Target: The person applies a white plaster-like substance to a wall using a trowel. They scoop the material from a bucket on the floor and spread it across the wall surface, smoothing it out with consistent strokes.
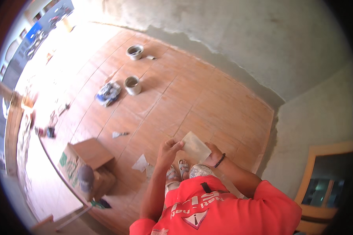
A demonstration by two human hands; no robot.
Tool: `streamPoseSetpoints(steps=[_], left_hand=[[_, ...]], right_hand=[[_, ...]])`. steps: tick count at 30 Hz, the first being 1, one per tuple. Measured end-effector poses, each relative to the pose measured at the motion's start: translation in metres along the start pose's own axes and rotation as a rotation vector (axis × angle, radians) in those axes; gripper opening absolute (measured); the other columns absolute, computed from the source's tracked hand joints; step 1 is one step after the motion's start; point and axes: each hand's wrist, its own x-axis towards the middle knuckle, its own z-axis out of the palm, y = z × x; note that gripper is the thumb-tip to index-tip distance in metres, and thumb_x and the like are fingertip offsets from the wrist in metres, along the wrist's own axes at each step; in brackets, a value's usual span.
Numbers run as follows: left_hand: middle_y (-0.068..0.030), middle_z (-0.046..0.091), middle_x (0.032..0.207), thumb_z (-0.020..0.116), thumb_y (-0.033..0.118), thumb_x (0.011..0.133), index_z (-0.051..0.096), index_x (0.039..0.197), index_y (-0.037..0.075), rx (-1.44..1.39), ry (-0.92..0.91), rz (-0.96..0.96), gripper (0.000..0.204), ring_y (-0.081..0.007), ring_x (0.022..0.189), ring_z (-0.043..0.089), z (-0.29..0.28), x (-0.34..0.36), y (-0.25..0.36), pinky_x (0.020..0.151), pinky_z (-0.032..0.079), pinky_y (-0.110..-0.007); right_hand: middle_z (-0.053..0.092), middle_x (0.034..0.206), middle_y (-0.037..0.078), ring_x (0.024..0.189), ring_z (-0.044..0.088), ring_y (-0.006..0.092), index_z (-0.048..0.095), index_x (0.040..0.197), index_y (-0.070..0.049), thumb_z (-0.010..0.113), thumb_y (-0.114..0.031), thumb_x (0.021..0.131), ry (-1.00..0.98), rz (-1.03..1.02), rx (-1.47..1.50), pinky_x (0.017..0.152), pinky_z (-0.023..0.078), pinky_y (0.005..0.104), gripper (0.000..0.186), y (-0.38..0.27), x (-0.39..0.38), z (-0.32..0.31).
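A pale beige rectangular sheet point(196, 147) hangs between my hands above my sandalled feet; whether it is sandpaper or plain paper I cannot make out. My left hand point(168, 150) is closed, pinching the sheet's left edge between thumb and fingers. At the opposite edge my right hand point(213, 155), with a dark bracelet on its wrist, grips the sheet, its fingers partly hidden behind it. Scraps of white paper point(140, 163) lie on the floor just left of my feet. Farther left is a putty knife point(120, 134), flat on the tiles.
Two pale buckets point(132, 85) point(135, 52) stand ahead on the tiled floor point(200, 102), beside a crumpled blue-and-white bag point(108, 94). An open cardboard box point(79, 160) with a grey cap point(86, 178) sits at left. A plastered wall point(259, 39) and wood-framed window point(323, 184) border the right.
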Motion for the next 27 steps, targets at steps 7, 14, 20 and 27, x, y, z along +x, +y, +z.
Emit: streamPoseSetpoints(steps=[7,14,20,27], left_hand=[[-0.0028,0.065,0.075,0.066,0.015,0.086,0.064,0.080,0.004,-0.016,-0.349,-0.223,0.013,-0.0090,0.071,0.058,0.062,0.069,-0.012,0.069,0.046,-0.024],[-0.0020,0.063,0.081,0.064,0.017,0.089,0.063,0.086,0.003,0.106,-0.718,-0.336,0.014,-0.0090,0.075,0.056,0.177,0.162,-0.052,0.074,0.045,-0.025],[0.0023,0.056,0.083,0.057,0.018,0.093,0.056,0.088,0.004,0.181,-0.953,-0.425,0.015,-0.0071,0.080,0.049,0.282,0.245,-0.061,0.075,0.041,-0.024],[0.0032,0.046,0.076,0.054,0.019,0.095,0.053,0.086,0.004,0.333,-1.048,-0.175,0.018,-0.0049,0.070,0.043,0.349,0.327,-0.024,0.062,0.037,-0.023]], right_hand=[[0.063,0.110,0.005,0.097,0.061,0.0127,0.054,0.122,-0.005,0.047,-0.029,0.095,0.084,-0.191,0.141,0.081,0.051,0.0286,0.036,-0.047,-0.043,-0.012],[0.065,0.106,0.007,0.091,0.064,0.0151,0.055,0.119,-0.003,0.049,-0.027,0.094,0.232,-0.350,0.338,0.078,0.053,0.0315,0.035,-0.093,-0.102,-0.126],[0.065,0.106,0.011,0.093,0.065,0.0177,0.057,0.115,-0.001,0.049,-0.023,0.092,0.224,-0.304,0.388,0.077,0.054,0.0322,0.033,-0.218,-0.139,-0.174],[0.065,0.108,0.010,0.096,0.064,0.0185,0.058,0.115,0.002,0.053,-0.020,0.091,0.224,-0.252,0.325,0.081,0.053,0.0308,0.033,-0.338,-0.130,-0.202]])
